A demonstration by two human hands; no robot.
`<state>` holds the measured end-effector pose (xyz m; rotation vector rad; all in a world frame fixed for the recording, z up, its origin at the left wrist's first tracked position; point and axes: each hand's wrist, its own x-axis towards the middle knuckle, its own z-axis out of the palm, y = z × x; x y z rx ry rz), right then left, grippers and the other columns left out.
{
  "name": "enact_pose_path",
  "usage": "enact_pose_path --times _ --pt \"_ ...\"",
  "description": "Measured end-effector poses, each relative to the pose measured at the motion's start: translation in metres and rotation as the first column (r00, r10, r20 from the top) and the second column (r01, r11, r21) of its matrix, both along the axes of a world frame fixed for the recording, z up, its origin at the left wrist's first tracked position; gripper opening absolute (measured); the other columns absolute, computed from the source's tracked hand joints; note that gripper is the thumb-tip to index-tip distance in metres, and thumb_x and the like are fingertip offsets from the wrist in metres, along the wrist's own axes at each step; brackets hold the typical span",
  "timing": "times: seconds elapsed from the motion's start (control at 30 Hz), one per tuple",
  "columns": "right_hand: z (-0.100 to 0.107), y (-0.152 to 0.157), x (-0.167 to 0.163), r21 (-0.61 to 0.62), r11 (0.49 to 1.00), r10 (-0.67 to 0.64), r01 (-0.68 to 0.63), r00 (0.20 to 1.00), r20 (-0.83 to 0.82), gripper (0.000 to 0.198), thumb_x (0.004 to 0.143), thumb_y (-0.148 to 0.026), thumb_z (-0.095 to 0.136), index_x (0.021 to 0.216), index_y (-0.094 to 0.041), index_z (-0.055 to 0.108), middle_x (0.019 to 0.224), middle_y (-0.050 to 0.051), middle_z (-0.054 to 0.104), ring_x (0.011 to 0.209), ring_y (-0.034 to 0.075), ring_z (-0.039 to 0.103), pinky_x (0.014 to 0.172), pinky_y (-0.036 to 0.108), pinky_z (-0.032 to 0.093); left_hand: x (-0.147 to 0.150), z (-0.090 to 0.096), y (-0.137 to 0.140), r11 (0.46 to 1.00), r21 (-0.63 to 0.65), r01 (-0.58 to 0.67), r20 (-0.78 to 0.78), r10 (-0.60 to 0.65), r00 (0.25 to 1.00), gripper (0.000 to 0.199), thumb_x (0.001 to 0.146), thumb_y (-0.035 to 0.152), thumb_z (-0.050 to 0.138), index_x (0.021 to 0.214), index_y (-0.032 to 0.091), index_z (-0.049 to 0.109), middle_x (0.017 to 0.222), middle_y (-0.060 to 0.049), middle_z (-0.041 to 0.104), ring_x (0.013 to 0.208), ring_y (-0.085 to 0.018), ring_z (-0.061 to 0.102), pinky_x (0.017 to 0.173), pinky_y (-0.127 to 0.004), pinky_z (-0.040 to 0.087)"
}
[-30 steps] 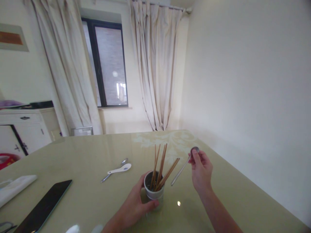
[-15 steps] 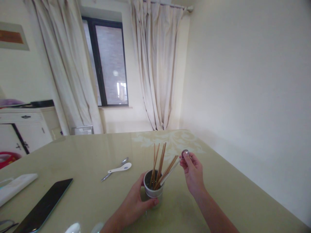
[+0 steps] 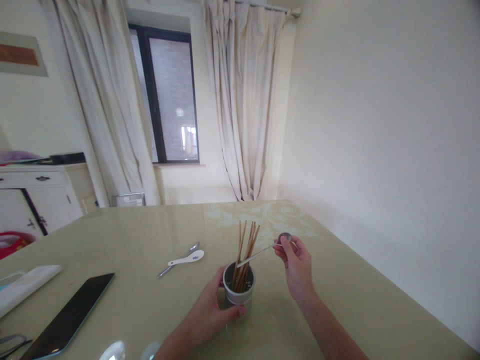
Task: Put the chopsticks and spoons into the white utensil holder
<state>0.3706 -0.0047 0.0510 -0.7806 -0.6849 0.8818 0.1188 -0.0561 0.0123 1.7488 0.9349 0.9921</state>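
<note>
**Spoon handle at the cup of chopsticks**

The left hand (image 3: 210, 315) wraps around the white cup (image 3: 239, 290) standing on the table (image 3: 337, 300). The right hand (image 3: 296, 262) pinches a metal spoon (image 3: 262, 250) by its bowl, the handle tip among the chopsticks (image 3: 245, 250) above the rim.

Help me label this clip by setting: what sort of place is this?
Most likely a home dining room. A glossy dining table holds a utensil cup of chopsticks and spoons; curtains frame a window, with a white cupboard nearby.
</note>
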Motion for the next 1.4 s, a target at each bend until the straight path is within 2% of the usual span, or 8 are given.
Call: enact_pose_path --times 0.37,0.57,0.8,0.97,1.07,1.17,1.27,1.4 --pt "0.011 -0.004 0.014 0.117 0.987 -0.119 0.108 0.988 0.094 0.047 0.07 -0.053 0.098 0.094 -0.019 0.076 0.084 0.005 0.081 0.068 0.018 0.075 0.062 0.026 0.063 0.002 0.003 -0.003 1.0 -0.016 -0.001 -0.006 0.001 1.0 0.082 0.08 0.039 0.092 0.152 0.026 0.056 0.15 -0.013 0.066 0.139 -0.036 0.058 0.123 -0.051 0.04" --pt "0.018 -0.02 0.006 0.227 0.972 -0.144 0.062 0.918 0.37 0.031 0.085 -0.048 0.088 0.094 -0.02 0.08 0.078 0.006 0.078 0.064 0.018 0.069 0.059 0.029 0.059 0.007 -0.001 -0.003 1.0 0.015 -0.021 0.017 0.021 1.0 0.081 0.079 0.039 0.091 0.152 0.027 0.056 0.15 -0.012 0.066 0.139 -0.035 0.058 0.122 -0.049 0.041" --pt "-0.006 -0.022 -0.022 0.014 0.983 0.138 -0.183 0.79 0.598 0.044 0.092 -0.059 0.078 0.116 -0.022 0.082 0.093 0.009 0.083 0.073 0.022 0.074 0.061 0.03 0.058 0.013 0.005 -0.007 1.0 0.003 -0.01 0.019 0.01 1.0 0.077 0.081 0.031 0.088 0.152 0.028 0.056 0.152 -0.012 0.064 0.139 -0.035 0.059 0.12 -0.048 0.044" --pt "-0.02 -0.018 -0.029 -0.044 0.961 0.251 -0.273 0.792 0.556 0.062 0.094 -0.077 0.063 0.084 -0.018 0.081 0.077 0.008 0.077 0.065 0.02 0.069 0.055 0.028 0.053 0.0 0.006 -0.004 0.999 -0.019 0.051 -0.015 -0.051 0.999 0.095 0.073 0.028 0.094 0.158 0.028 0.05 0.16 -0.014 0.057 0.147 -0.038 0.052 0.122 -0.051 0.042" --pt "-0.029 -0.014 -0.033 -0.121 0.961 0.277 -0.25 0.833 0.478 0.075 0.089 -0.088 0.058 0.077 -0.017 0.08 0.07 0.008 0.074 0.059 0.019 0.066 0.051 0.027 0.049 -0.025 0.003 0.009 1.0 -0.022 0.005 -0.218 -0.01 0.976 0.105 0.067 0.024 0.095 0.16 0.031 0.049 0.166 -0.013 0.051 0.152 -0.039 0.047 0.122 -0.052 0.043" --pt "-0.038 -0.009 -0.036 -0.175 0.951 0.307 -0.255 0.848 0.432 0.081 0.081 -0.093 0.06 0.078 -0.016 0.081 0.066 0.007 0.071 0.057 0.018 0.064 0.049 0.026 0.046 -0.058 0.001 0.027 0.939 0.228 -0.258 -0.471 0.338 0.815 0.052 0.091 0.021 0.069 0.142 0.025 0.067 0.152 -0.012 0.064 0.144 -0.035 0.053 0.124 -0.054 0.039" --pt "-0.043 -0.004 -0.036 -0.198 0.945 0.323 -0.261 0.848 0.421 0.082 0.076 -0.095 0.063 0.076 -0.016 0.082 0.061 0.005 0.068 0.053 0.017 0.061 0.048 0.025 0.044 -0.084 0.0 0.039 0.733 0.521 -0.437 -0.591 0.68 0.435 0.044 0.099 0.013 0.05 0.135 0.026 0.072 0.144 -0.011 0.07 0.134 -0.033 0.058 0.115 -0.052 0.045" --pt "-0.044 0.0 -0.035 -0.196 0.946 0.32 -0.26 0.852 0.414 0.081 0.073 -0.095 0.066 0.075 -0.015 0.082 0.062 0.005 0.069 0.052 0.017 0.061 0.046 0.025 0.043 -0.099 -0.001 0.042 0.679 0.624 -0.387 -0.687 0.712 0.142 0.041 0.103 0.013 0.045 0.125 0.026 0.077 0.143 -0.01 0.071 0.131 -0.033 0.06 0.102 -0.046 0.048"
